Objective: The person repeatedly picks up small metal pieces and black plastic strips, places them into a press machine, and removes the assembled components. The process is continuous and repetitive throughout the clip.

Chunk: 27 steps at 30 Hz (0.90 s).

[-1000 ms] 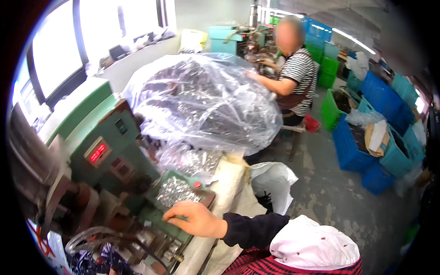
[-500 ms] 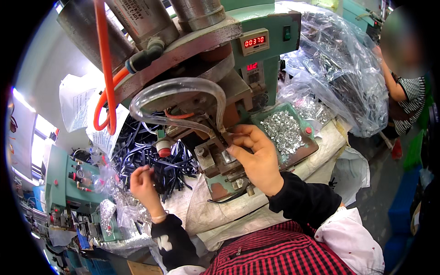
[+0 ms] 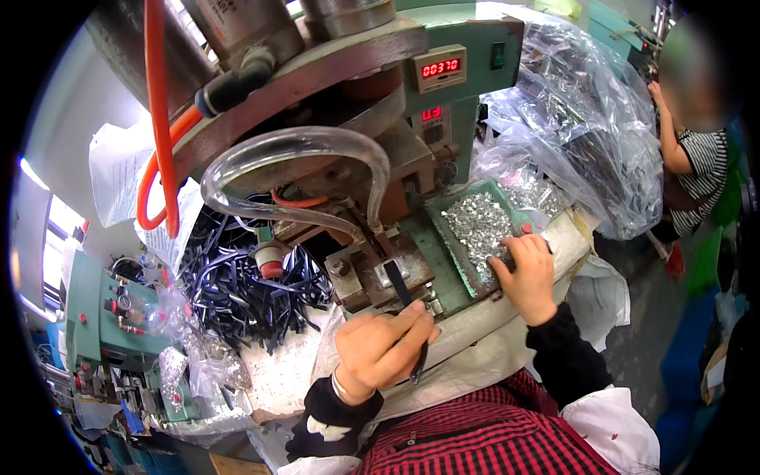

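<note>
My left hand (image 3: 378, 352) pinches a flat black strap (image 3: 397, 285) close to me. Its far end reaches onto the metal die block (image 3: 348, 275) of a green press, and a tail hangs below my fingers. My right hand (image 3: 530, 281) is at the near right edge of a green tray (image 3: 453, 255), thumb and forefinger apart by the small silver metal pieces (image 3: 479, 228) heaped there. I see nothing held in it, though some fingers are hidden. A clear looped hose (image 3: 297, 138) hangs above the die.
Left of the die lies a heap of black straps (image 3: 241, 289), beside a red push button (image 3: 269, 263). An orange hose (image 3: 156, 119) hangs at the upper left. A large clear plastic bag (image 3: 582, 150) stands behind the tray. Another person (image 3: 698, 162) sits at the far right.
My right hand has left the die and moved right to the tray. My left hand has come from beside the strap heap to the die's front and now grips the black strap.
</note>
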Motion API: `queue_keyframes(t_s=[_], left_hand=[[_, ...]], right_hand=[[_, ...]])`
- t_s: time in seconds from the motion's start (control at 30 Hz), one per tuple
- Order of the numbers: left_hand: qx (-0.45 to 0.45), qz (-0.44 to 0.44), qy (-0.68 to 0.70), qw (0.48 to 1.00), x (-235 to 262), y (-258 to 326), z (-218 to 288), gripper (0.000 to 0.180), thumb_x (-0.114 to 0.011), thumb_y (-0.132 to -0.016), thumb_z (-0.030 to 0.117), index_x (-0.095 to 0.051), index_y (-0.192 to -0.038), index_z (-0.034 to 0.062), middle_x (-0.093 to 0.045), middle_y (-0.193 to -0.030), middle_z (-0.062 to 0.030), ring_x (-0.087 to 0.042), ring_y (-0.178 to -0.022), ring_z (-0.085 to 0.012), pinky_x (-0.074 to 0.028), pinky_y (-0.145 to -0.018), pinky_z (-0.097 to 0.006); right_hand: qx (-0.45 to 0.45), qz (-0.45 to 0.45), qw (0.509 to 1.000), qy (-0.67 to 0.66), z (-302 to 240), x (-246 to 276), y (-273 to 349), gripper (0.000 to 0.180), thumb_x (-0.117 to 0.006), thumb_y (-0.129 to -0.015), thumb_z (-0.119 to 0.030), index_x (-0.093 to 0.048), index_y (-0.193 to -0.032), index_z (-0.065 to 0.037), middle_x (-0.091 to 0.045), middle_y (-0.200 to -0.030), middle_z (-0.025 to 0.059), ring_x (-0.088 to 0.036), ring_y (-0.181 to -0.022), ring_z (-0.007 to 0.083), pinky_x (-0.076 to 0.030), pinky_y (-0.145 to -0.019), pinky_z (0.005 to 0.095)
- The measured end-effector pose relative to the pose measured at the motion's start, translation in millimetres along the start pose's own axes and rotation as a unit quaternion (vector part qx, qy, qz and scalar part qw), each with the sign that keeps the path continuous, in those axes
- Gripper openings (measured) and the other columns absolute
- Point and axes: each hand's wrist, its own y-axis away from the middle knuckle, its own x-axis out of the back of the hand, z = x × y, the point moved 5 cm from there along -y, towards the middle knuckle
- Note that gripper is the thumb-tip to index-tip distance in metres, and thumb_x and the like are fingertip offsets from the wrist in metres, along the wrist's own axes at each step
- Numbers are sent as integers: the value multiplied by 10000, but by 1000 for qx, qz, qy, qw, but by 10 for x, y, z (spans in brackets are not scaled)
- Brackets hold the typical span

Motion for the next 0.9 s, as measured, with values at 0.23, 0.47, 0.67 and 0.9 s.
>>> queue_keyframes(t_s=[0.23,0.47,0.67,0.9], left_hand=[[-10,6,-33,999,-36,48,-32,295,-869,-761,132,-720,-1013,97,-748,-972,-56,-647,-609,-145,-429,-483,-277],[18,14,-7,1000,-37,-2,17,257,-841,-769,64,-755,-1011,69,-761,-972,-81,-659,-621,-149,-465,-492,-282],[167,92,-194,962,675,429,32,235,-788,-780,-28,-768,-1006,34,-771,-967,-124,-700,-721,-227,-538,-639,-304],[321,-146,-326,877,648,869,-1277,310,-755,-690,44,-751,-996,97,-618,-988,-100,-596,-954,-315,-497,-767,-423]], right_hand=[[8,32,996,-85,-36,-168,-433,115,-798,-772,-113,-727,-854,-75,-683,-877,78,-625,-907,314,-502,-765,427],[60,34,991,-116,-147,-252,-416,121,-707,-843,-39,-746,-956,-22,-725,-997,136,-669,-977,351,-535,-819,430],[-19,63,975,-212,-152,-176,-302,72,-716,-856,-8,-736,-926,-14,-728,-894,132,-694,-853,309,-525,-782,384],[-78,27,942,-325,-266,-167,-352,81,-718,-876,4,-719,-955,19,-698,-871,109,-664,-826,210,-506,-765,315]])
